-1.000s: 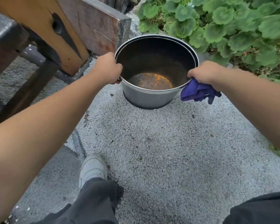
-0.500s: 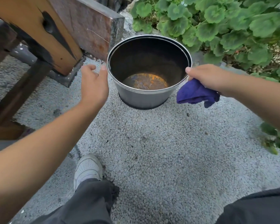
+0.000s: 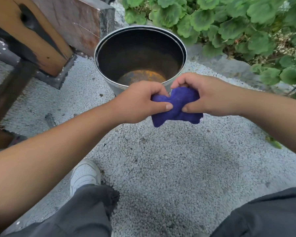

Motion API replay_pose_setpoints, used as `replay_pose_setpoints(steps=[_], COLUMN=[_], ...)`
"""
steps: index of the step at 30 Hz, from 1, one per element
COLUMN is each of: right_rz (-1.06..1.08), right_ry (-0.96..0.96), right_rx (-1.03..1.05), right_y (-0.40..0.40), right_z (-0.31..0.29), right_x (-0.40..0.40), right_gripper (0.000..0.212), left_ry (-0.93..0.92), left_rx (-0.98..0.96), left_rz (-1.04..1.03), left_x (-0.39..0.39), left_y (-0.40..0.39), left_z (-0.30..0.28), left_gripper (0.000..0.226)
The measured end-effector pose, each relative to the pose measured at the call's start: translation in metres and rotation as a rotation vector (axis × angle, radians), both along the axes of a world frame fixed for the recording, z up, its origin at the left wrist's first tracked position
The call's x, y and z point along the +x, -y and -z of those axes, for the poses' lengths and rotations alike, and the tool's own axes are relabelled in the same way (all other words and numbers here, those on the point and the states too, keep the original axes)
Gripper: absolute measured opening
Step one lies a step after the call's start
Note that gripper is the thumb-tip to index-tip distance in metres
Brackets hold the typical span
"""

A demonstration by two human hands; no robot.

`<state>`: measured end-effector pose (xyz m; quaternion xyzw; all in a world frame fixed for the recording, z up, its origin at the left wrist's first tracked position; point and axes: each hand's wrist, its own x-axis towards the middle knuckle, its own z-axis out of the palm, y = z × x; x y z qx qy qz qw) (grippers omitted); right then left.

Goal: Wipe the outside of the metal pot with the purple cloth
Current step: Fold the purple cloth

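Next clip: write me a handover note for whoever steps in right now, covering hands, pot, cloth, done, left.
Left hand and right hand both grip the bunched purple cloth, held in the air just in front of the pot.
Pot stands upright on the gravel, neither hand on it.
Done: no wiping visible.
Left: wipe the pot's outside all round.

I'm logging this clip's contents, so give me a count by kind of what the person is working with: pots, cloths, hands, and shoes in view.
Metal pot: 1
Purple cloth: 1
Hands: 2, the left hand and the right hand, both gripping the cloth
White shoe: 1
Total: 5
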<state>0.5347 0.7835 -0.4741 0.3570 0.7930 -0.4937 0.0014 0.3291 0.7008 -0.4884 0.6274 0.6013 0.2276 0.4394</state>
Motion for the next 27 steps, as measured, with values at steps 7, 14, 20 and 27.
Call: replay_pose_setpoints(steps=[7, 14, 20, 27], right_rz=[-0.112, 0.07, 0.38, 0.819], right_ry=[0.247, -0.083, -0.375, -0.883], right_rx=[-0.023, -0.625, -0.663, -0.738], right_y=[-0.01, -0.023, -0.027, -0.024], right_z=[0.004, 0.019, 0.036, 0.028], right_x=[0.005, 0.016, 0.016, -0.016], right_gripper=[0.023, 0.031, 0.038, 0.033], left_ry=[0.129, 0.714, 1.016, 1.225], left_rx=[-0.032, -0.2, -0.317, -0.275], left_rz=[0.033, -0.298, -0.413, -0.471], left_x=[-0.004, -0.014, -0.026, -0.025], left_y=[-0.005, -0.001, -0.001, -0.012], left_z=[-0.002, 0.011, 0.02, 0.018], left_gripper=[0.016, 0.008, 0.018, 0.034])
